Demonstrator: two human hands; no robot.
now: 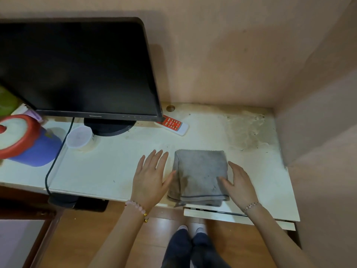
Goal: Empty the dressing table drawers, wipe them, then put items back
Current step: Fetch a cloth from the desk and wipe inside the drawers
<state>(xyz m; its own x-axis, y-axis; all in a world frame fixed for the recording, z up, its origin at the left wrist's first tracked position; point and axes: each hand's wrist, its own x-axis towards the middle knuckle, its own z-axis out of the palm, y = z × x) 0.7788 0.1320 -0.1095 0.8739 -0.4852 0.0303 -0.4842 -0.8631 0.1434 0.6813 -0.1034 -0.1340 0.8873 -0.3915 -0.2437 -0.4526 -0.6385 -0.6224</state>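
Note:
A folded grey cloth [201, 175] lies on the cream table top [108, 167] near its front edge. My left hand [149, 178] lies flat on the table just left of the cloth, fingers straight, its thumb at the cloth's left edge. My right hand [239, 182] is at the cloth's right edge, fingers spread, with the thumb lying on the cloth. Under the table's front edge, below the cloth, a cream drawer [231, 216] stands slightly pulled out; its inside is hidden.
A black monitor [77, 68] stands at the back left, with a red and white remote [172, 125] beside its base. A white plastic cup [81, 139], a purple tub with a red lid [25, 142] and a black cable [56, 159] sit at the left. Walls enclose the back and right.

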